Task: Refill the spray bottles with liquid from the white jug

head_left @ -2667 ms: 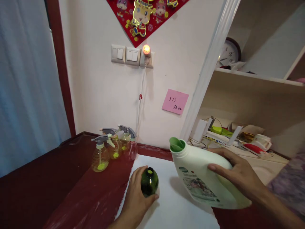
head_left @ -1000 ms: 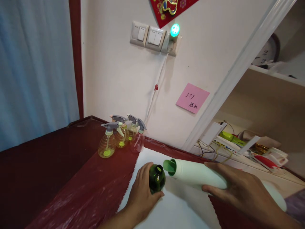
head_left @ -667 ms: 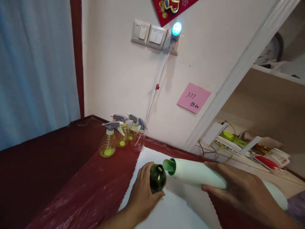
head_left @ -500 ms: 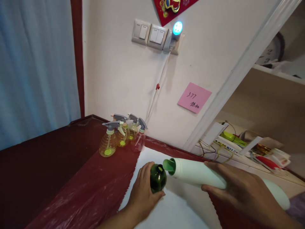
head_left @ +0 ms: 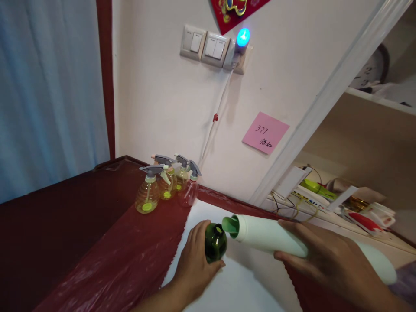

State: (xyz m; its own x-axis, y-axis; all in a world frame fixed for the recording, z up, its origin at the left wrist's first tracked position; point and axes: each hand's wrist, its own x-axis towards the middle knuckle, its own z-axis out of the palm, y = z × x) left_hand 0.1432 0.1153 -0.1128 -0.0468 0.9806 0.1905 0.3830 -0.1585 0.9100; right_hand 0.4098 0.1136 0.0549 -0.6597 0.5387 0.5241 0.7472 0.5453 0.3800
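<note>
Head view: at lower centre, the left hand (head_left: pixel 195 268) cups a green bottle (head_left: pixel 215 243) on a white sheet (head_left: pixel 247 286); the right hand (head_left: pixel 328 260) grips a sideways white jug (head_left: pixel 266 236), its green spout (head_left: pixel 230 226) just beside the bottle's mouth. A slip could topple the bottle or spill.

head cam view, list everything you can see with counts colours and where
spray bottles: 4, clear with grey triggers, three holding yellowish liquid, grouped on the table by the wall
green bottle: 1, dark green, at the edge of the white sheet
white plastic bottle: 1, white with green spout, tilted over the white sheet
white sheet: 1, white, on the table
table cover: 1, dark red, over the table
curtain: 1, pale blue, far left
light switches: 2, off-white, on the wall
night light: 1, glowing blue, in a wall socket
sticky note: 1, pink, on the wall
left hand: 1, around the green bottle
right hand: 1, holding the white plastic bottle
</note>
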